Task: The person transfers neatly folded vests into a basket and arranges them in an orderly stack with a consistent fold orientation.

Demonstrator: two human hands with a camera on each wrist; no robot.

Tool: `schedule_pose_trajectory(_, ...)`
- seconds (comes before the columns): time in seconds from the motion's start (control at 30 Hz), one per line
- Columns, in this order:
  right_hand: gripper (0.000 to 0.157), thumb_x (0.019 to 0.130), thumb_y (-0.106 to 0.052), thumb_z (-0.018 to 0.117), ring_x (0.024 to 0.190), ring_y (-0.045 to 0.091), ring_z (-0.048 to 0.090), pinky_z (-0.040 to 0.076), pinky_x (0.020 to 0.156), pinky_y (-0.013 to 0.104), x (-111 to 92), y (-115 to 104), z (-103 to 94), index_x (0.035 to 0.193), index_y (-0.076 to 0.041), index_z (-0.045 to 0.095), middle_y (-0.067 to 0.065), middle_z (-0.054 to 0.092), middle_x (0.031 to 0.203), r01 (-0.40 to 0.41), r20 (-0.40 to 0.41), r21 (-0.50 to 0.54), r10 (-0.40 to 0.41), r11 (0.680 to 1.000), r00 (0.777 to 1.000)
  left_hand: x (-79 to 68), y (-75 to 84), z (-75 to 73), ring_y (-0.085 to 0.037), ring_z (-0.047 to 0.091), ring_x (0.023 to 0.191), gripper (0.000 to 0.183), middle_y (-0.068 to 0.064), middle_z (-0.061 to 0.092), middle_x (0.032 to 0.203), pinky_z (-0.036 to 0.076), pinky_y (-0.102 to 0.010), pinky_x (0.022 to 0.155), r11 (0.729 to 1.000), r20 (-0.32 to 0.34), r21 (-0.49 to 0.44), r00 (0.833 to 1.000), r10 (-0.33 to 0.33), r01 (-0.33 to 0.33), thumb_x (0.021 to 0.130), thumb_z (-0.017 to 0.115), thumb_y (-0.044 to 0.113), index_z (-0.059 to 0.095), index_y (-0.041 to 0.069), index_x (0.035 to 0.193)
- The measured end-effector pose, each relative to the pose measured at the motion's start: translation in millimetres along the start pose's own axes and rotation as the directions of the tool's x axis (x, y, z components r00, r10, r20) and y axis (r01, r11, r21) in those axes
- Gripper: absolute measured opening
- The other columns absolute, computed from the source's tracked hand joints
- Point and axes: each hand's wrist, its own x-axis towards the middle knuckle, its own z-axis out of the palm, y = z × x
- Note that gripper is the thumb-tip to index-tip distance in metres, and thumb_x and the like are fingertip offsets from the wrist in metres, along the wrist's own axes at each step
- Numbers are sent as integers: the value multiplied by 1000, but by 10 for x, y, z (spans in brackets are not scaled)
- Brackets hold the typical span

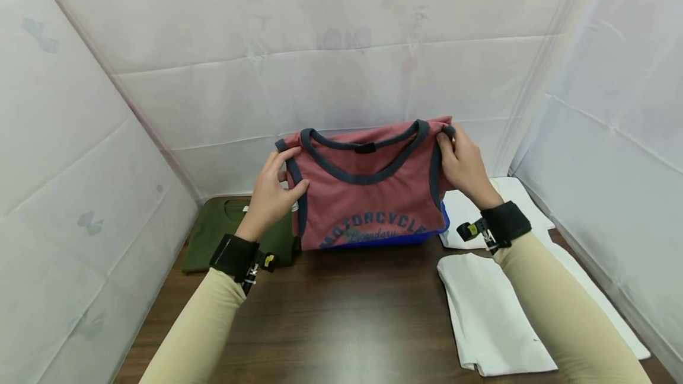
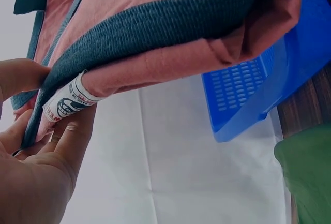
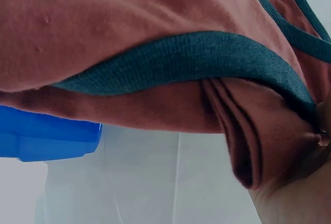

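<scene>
A folded red top (image 1: 347,197) with dark blue-grey trim and a "MOTORCYCLE" print hangs upright between both hands, neckline up. On its left shoulder edge my left hand (image 1: 271,191) pinches the cloth between thumb and fingers. A white printed label (image 2: 70,101) shows beside those fingers in the left wrist view. My right hand (image 1: 465,165) grips the opposite shoulder, where the cloth folds over in layers in the right wrist view. Behind and below the top is a blue basket (image 1: 395,240) with slotted walls, mostly hidden by the cloth in the head view.
A folded dark green shirt (image 1: 213,242) lies at the back left of the brown wooden table (image 1: 352,313). Several folded white cloths (image 1: 491,319) lie along the right side. White sheeting (image 1: 341,64) encloses the back and both sides.
</scene>
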Motion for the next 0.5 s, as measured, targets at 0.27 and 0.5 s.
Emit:
schedule_pose_trajectory(0.27,35,113,-29,38,72,31,49,36,68,40,225,56,75,121,1,52,14,46,81,-39,33,-9,40,999,999,185,-84,43,-23,63,78,63,-12,50,133,48,-26,61,997,14,30,997,-77,77,95,72,8,48,13,153)
schedule_pose_trajectory(0.5,31,112,-28,39,71,30,44,33,67,40,350,150,141,115,0,52,12,43,81,-87,49,-35,89,996,995,291,-127,100,-29,69,99,64,-13,48,140,54,-36,73,987,61,1,985,-159,159,96,70,9,46,13,155)
